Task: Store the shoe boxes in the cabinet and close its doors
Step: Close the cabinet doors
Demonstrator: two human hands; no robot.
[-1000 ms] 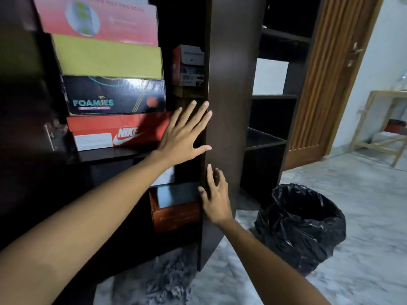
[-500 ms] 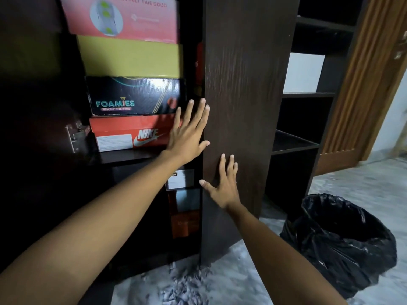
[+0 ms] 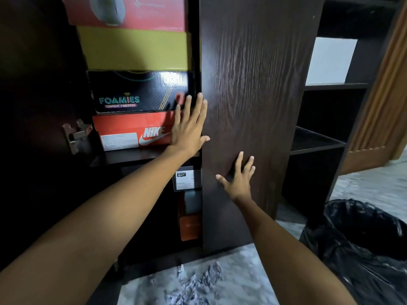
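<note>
A black bin bag (image 3: 361,245) lines a bin at lower right on the grey marbled floor (image 3: 198,282). Open dark shelves (image 3: 317,139) stand behind it, beside a ribbed wooden door (image 3: 383,111).

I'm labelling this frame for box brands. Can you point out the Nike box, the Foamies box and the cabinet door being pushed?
Nike box (image 3: 123,128): head view, on its orange front face.
Foamies box (image 3: 136,89): head view, on its black front face.
cabinet door (image 3: 253,84): head view, on its wood-grain panel.
</note>
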